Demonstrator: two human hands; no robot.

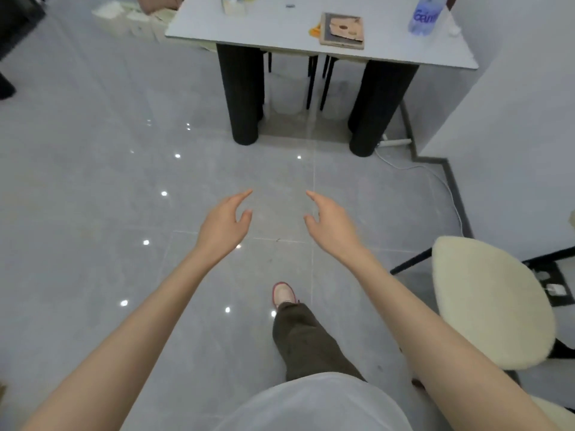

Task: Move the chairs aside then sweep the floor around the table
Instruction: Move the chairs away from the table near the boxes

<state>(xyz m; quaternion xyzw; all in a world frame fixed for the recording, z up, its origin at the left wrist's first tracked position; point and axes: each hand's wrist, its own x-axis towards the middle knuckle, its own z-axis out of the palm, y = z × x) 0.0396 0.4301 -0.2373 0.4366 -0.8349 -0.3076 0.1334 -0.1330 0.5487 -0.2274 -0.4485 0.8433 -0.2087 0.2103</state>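
Note:
A pale grey table (pixel 280 29) on thick black legs stands ahead at the top. Thin black chair legs (pixel 314 79) show under its far side. A cream cushioned chair (pixel 488 300) with black legs stands at the right, by the wall, beside my right forearm. My left hand (pixel 225 223) and my right hand (pixel 331 225) are stretched out over the glossy grey tile floor (pixel 93 181), short of the table. Both hands hold nothing, with fingers apart and curved toward each other. No broom is in view.
On the table lie a stack of books or cards (pixel 342 31), a plastic water bottle (pixel 426 15) and small items. A white cable (pixel 435 181) runs along the floor by the right wall. White boxes (pixel 130 20) sit at the far left. My foot (pixel 283 293) steps forward.

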